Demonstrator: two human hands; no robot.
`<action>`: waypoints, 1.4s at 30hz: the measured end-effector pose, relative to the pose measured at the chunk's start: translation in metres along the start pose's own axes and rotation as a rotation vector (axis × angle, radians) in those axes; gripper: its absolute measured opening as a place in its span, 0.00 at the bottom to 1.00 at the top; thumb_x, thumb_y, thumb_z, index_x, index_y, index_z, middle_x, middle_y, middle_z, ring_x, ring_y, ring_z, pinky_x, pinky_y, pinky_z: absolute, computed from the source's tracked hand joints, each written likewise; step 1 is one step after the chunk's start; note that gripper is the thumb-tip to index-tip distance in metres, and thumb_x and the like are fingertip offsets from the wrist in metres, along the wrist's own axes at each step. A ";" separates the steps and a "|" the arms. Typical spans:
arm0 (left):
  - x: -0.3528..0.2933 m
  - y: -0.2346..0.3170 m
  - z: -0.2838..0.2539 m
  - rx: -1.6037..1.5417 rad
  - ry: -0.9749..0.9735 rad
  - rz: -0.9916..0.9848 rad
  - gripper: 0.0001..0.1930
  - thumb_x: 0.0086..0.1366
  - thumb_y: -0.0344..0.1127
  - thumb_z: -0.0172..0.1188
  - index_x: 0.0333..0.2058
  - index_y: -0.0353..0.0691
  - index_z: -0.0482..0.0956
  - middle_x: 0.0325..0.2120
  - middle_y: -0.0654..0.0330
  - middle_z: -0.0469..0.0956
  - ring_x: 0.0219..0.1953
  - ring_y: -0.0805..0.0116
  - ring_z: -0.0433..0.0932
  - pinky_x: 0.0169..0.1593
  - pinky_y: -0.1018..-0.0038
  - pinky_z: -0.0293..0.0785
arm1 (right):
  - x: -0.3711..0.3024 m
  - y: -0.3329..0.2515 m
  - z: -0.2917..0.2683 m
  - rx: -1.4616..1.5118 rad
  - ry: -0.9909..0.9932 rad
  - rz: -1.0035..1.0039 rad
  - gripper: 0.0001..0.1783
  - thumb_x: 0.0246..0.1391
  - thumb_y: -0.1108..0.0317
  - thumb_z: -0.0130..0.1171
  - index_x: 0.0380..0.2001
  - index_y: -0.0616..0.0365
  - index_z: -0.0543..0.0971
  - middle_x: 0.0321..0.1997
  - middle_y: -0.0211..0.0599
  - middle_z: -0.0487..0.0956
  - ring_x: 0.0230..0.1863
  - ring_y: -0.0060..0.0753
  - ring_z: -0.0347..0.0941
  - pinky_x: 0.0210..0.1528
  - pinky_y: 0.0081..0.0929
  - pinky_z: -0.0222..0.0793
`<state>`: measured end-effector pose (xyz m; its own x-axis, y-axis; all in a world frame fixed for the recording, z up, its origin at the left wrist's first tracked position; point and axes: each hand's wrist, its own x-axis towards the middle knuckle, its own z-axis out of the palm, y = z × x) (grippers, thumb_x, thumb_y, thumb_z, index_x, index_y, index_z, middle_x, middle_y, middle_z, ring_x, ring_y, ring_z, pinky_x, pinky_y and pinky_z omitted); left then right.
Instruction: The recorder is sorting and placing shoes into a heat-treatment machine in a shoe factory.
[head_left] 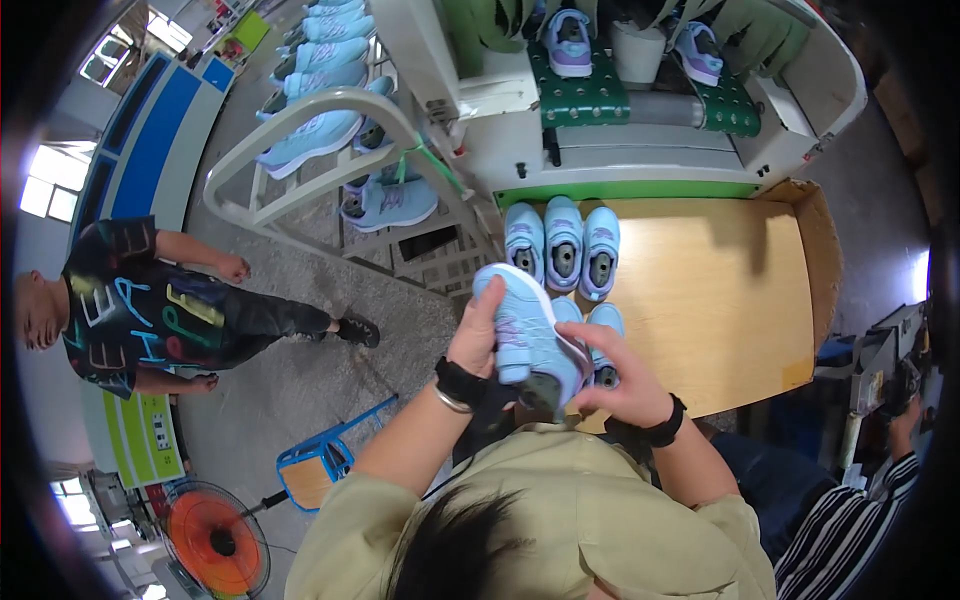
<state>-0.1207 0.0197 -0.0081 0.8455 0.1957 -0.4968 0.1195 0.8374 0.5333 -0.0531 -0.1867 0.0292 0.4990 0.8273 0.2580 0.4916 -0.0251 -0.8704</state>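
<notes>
A light-blue sneaker (pixel 530 325) with a white sole and purple details is held up in front of my chest, tilted, toe pointing away from me. My left hand (pixel 474 338) wraps its left side near the toe. Around the heel end my right hand (pixel 632 388) closes, fingers on the sole edge and thumb lower by the collar. A dark insert shows in the shoe's opening. Just beyond, matching sneakers (pixel 563 245) stand in a row on the wooden tabletop (pixel 720 300). A nearer sneaker (pixel 605 325) is partly hidden behind my right hand.
Past the table, a machine (pixel 640 170) carries sneakers on green perforated belts (pixel 580 100). A metal rack (pixel 290 205) full of sneakers stands at the left. A blue stool (pixel 310 480), an orange fan (pixel 210 535) and a walking person (pixel 150 310) are further left; another person's striped sleeve (pixel 850 530) shows at right.
</notes>
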 end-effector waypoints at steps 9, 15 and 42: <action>-0.047 0.014 -0.031 -0.021 -0.080 0.009 0.26 0.62 0.56 0.59 0.47 0.40 0.74 0.38 0.58 0.80 0.40 0.67 0.80 0.47 0.69 0.76 | 0.030 -0.007 0.030 0.569 -0.248 0.468 0.20 0.68 0.59 0.41 0.52 0.64 0.72 0.50 0.35 0.74 0.49 0.23 0.68 0.54 0.24 0.64; -0.074 0.020 -0.040 0.099 -0.096 0.210 0.21 0.62 0.45 0.63 0.49 0.42 0.70 0.41 0.61 0.77 0.44 0.69 0.76 0.50 0.69 0.74 | 0.033 -0.007 0.065 0.921 -0.369 0.592 0.23 0.69 0.57 0.40 0.57 0.62 0.67 0.51 0.31 0.73 0.52 0.21 0.66 0.56 0.21 0.61; -0.318 0.067 -0.189 0.784 0.202 0.662 0.19 0.64 0.46 0.59 0.45 0.36 0.76 0.40 0.58 0.77 0.45 0.71 0.73 0.51 0.73 0.68 | 0.039 -0.084 0.277 0.849 -1.008 0.668 0.28 0.69 0.51 0.33 0.60 0.62 0.61 0.55 0.43 0.72 0.52 0.38 0.72 0.56 0.37 0.68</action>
<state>-0.4796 0.1102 0.0565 0.7709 0.6368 -0.0105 0.0299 -0.0198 0.9994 -0.2723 0.0028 -0.0041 -0.4102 0.8359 -0.3647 -0.3571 -0.5152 -0.7791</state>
